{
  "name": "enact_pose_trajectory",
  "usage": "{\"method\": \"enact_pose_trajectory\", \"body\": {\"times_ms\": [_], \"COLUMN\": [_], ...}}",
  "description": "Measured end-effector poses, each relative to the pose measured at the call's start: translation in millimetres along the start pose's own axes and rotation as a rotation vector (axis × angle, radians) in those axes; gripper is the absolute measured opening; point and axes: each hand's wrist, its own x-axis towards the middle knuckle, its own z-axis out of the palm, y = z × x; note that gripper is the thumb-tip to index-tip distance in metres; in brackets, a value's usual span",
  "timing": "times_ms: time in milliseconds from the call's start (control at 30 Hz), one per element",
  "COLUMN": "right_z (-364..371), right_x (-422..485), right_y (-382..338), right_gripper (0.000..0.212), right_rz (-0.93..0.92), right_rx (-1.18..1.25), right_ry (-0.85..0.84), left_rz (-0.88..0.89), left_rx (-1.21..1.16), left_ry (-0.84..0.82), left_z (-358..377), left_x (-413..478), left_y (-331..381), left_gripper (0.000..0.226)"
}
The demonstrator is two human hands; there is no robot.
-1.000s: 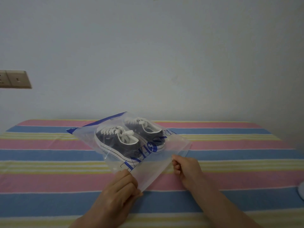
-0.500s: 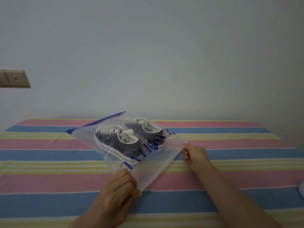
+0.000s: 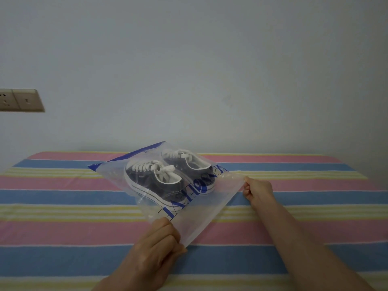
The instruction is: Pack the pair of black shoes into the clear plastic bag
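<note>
Both black shoes [image 3: 168,179] lie inside the clear plastic bag [image 3: 201,215], near the striped table's [image 3: 63,227] far edge. Our left hand [image 3: 155,250] and right hand [image 3: 257,191] each pinch the bag's near corners.

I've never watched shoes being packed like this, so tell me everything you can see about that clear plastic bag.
The clear plastic bag is thin, see-through film with large blue lettering and a blue strip along its far edge. It lies skewed on the striped cloth, bulging over the pair of black shoes with white laces inside. The left hand pinches its near corner; the right hand pinches its right corner.
</note>
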Motion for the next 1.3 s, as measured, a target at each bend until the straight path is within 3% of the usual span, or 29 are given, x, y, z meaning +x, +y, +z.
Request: {"method": "enact_pose_trajectory", "body": {"times_ms": [200,400,533,667,833,967,1133,1200,1267,1300], "right_z": [1,11,11,7,-11,-33,-53,-55,-54,-53], "right_x": [-18,-93,-114,-95,-48,-17,3,5,2,3], "right_y": [6,33,35,15,-13,-29,-31,-29,-31,-33], "right_gripper": [0.038,0.029,0.016,0.027,0.02,0.012,0.018,0.015,0.015,0.018], "right_rz": [-0.115,-0.04,-0.088,-0.304,-0.447,-0.442,-0.365,-0.334,-0.329,-0.34], "right_rx": [-0.176,-0.375,-0.351,-0.463,-0.546,-0.549,-0.621,-0.686,-0.782,-0.833], "right_ry": [0.054,-0.243,-0.405,-0.314,-0.156,-0.067,-0.052,-0.054,-0.031,-0.021], "left_rz": [0.001,0.045,0.012,-0.11,-0.214,-0.22,-0.312,-0.417,-0.525,-0.596], "left_rx": [0.0,0.049,0.085,0.084,0.095,0.113,0.092,0.027,-0.016,-0.025], "left_ry": [0.052,0.096,0.099,0.188,0.224,0.208,0.2,0.191,0.242,0.262], "left_z": [1,13,9,3,0,1,2,1,3,0], "left_x": [-2,4,3,2,3,5,4,3,4,9], "left_y": [-1,2,-1,-2,-2,-3,-5,-7,-9,-13], "left_gripper": [0.025,0.02,0.017,0.028,0.026,0.032,0.047,0.036,0.004,0.011]}}
